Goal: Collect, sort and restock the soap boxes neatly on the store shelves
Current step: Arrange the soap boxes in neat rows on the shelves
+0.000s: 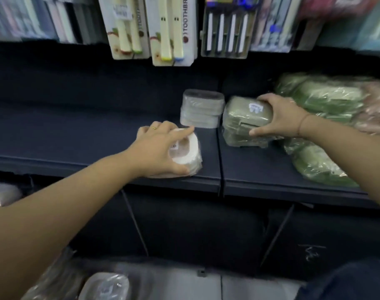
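My left hand (161,148) grips a white, plastic-wrapped soap box (190,154) lying on the dark shelf (76,135) near its front edge. My right hand (277,115) grips a green wrapped soap box (238,116) with a white sticker, which sits on top of another green box (238,140). Behind the white box stands a small stack of grey soap boxes (202,109). To the right lies a loose pile of green wrapped boxes (323,100).
Toothbrush packs (169,29) hang above the shelf. Pink wrapped boxes (375,111) lie at the far right. More wrapped boxes (106,286) sit on the lower level at bottom left. A seam (220,161) splits the shelf into two sections.
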A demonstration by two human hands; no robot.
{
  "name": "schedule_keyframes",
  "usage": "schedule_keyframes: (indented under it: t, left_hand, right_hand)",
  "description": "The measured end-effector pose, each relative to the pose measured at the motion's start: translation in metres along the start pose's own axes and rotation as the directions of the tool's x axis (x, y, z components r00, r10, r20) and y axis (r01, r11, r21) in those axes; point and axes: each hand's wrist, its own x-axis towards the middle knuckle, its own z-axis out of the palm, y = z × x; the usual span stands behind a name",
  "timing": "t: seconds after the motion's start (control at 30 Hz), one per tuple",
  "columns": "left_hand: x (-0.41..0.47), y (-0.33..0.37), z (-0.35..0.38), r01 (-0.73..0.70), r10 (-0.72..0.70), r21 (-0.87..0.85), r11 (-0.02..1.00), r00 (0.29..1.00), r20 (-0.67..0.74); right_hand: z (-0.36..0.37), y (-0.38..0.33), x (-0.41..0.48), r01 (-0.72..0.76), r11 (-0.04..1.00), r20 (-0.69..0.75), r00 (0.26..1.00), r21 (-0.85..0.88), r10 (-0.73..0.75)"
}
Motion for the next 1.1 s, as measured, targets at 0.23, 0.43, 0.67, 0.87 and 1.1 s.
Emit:
schedule_keyframes:
  t: [0.23, 0.43, 0.67, 0.87, 1.1]
  left_hand:
    - [0.03, -0.015, 0.02, -0.017, 0.016, -0.013, 1.0, 1.0, -0.02]
    - [0.01, -0.042, 0.033, 0.041, -0.042, -0.009, 0.999, 0.947, -0.317]
    - [-0.002, -0.054, 0.041, 0.199, -0.344, -0.538, 0.819, 0.921, -0.182]
    - [-0.002, -0.064, 0.042, 0.228, -0.345, -0.556, 0.799, 0.932, -0.113]
    - [-0.009, -0.075, 0.044, 0.259, -0.275, -0.384, 0.886, 0.961, 0.015]
  right_hand:
    - [0.022, 0.018, 0.042, 0.021, 0.983, 0.09, 0.996, -0.184, -0.004]
    - [0.062, -0.009, 0.019, 0.025, 0.982, -0.047, 0.998, -0.188, -0.034]
    - [0.102, -0.009, 0.033, -0.092, 0.953, -0.31, 0.951, -0.29, -0.003]
    - [0.1, 0.005, 0.03, -0.13, 0.938, -0.332, 0.943, -0.321, 0.017]
    - [0.116, -0.095, -0.006, 0.441, 0.889, -0.264, 0.849, -0.122, -0.458]
